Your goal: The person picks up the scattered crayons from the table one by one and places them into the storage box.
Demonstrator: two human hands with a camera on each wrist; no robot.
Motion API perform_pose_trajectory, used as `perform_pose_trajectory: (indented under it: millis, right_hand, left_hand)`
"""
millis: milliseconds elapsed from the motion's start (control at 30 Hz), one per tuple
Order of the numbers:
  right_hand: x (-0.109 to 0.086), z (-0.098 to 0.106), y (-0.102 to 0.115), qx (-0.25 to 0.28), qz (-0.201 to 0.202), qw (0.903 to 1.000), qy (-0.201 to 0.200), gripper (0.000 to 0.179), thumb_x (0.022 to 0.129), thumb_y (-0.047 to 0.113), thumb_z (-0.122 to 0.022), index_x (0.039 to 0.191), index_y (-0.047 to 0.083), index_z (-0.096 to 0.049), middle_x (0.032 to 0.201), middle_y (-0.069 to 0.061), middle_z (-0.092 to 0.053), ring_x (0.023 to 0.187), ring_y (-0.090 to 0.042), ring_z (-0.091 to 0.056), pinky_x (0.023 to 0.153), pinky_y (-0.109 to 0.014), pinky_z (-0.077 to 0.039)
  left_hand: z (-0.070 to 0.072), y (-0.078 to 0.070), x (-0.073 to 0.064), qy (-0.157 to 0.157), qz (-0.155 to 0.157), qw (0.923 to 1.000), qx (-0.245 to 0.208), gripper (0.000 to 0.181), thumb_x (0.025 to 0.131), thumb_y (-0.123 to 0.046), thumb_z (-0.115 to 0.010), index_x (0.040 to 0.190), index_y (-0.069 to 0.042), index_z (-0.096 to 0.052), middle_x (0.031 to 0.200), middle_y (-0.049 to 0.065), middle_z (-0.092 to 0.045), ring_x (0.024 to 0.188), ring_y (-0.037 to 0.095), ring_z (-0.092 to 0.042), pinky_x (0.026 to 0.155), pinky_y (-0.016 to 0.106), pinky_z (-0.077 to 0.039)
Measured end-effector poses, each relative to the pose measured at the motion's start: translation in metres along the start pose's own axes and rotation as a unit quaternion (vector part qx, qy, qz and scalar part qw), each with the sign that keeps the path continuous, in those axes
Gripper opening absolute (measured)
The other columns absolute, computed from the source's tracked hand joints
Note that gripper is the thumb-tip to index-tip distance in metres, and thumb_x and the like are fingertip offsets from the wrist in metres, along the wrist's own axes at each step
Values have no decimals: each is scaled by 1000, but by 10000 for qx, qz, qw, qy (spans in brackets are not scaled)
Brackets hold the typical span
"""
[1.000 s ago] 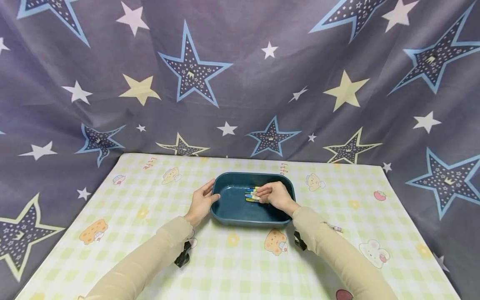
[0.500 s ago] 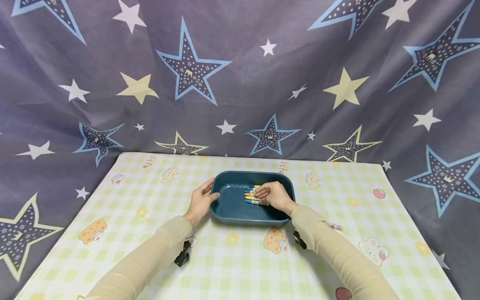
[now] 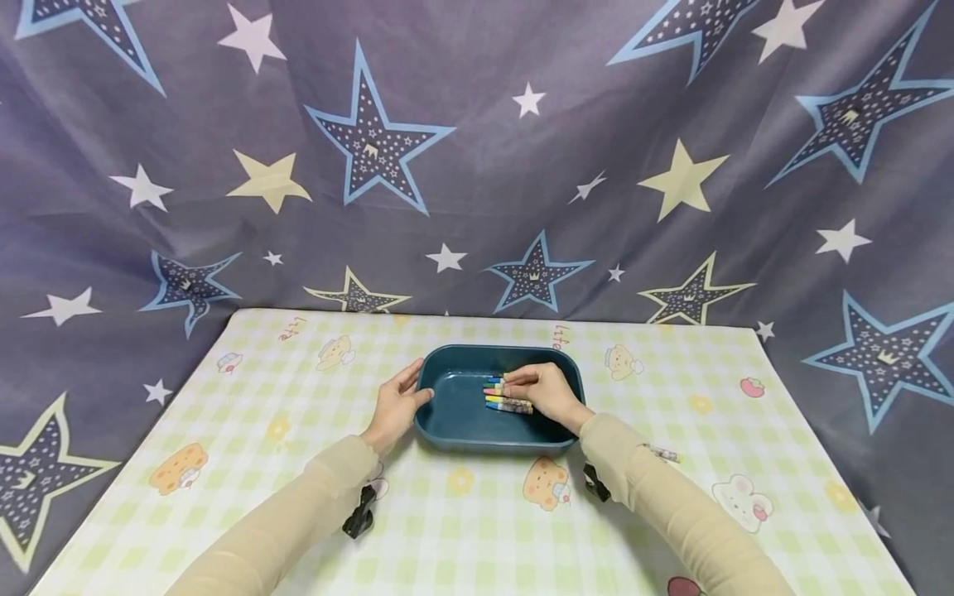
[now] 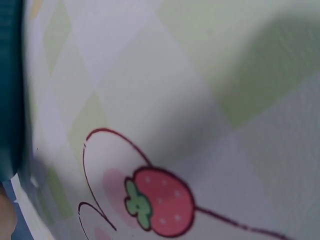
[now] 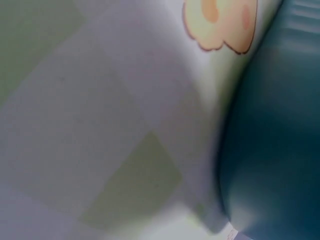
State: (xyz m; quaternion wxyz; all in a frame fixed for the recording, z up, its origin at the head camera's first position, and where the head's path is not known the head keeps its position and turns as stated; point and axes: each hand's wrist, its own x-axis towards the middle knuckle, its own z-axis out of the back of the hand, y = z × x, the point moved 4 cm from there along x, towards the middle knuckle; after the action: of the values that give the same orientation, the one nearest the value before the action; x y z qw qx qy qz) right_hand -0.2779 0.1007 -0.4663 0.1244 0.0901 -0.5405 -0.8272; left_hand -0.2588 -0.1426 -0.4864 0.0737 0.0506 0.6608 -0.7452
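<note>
In the head view a dark teal tray [image 3: 455,414] stands on the table. My left hand [image 3: 393,410] grips its left end, thumb over the rim and fingers along the outside wall. Several paper-wrapped crayons [image 3: 510,406] lie side by side in the right half of the tray, tips toward the left. My right hand [image 3: 547,393] reaches in over the right end, thumb and fingers pinching at a crayon in the row and covering part of the others. The tray's outer wall also shows in the left wrist view [image 4: 10,90] and right wrist view [image 5: 280,135].
Another crayon [image 3: 665,454] lies on the table right of the tray, partly behind the right sleeve [image 3: 633,455]. A checked, cartoon-printed cloth [image 3: 298,372] covers the table. A star-patterned curtain [image 3: 477,182] hangs behind and at both sides.
My right fingers have shifted slightly toward the far side, uncovering more of the nearest crayons, which lie closer to the tray's front. My left hand keeps its place on the tray.
</note>
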Motion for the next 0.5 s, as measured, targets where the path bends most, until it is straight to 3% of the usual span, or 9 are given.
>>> perform_pose_trajectory:
  millis: [167, 300, 500]
  right_hand:
    - [2, 4, 5, 139, 184, 9996, -152, 23, 79, 8, -69, 101, -1, -69, 93, -15, -70, 83, -21, -68, 71, -27, -57]
    - [1, 8, 7, 358, 69, 9988, -333, 23, 80, 5, -68, 102, -2, -68, 97, -16, -69, 86, -23, -67, 74, -28, -57]
    - [-11, 14, 12, 489, -22, 9986, -201, 28, 81, 3, -66, 108, -5, -64, 105, -20, -66, 92, -24, -66, 78, -31, -57]
  left_hand:
    - [0, -5, 0, -15, -130, 9999, -41, 60, 85, -1, -57, 141, -12, -38, 141, 14, -41, 130, 25, -40, 103, 30, -40]
    - [-2, -8, 0, 50, -257, 9996, -96, 60, 85, 0, -57, 141, -10, -37, 141, 16, -41, 130, 27, -40, 104, 31, -40]
    - [0, -4, -4, 122, -123, 9998, -104, 60, 85, 0, -57, 141, -9, -36, 142, 16, -39, 131, 27, -38, 104, 32, -40]
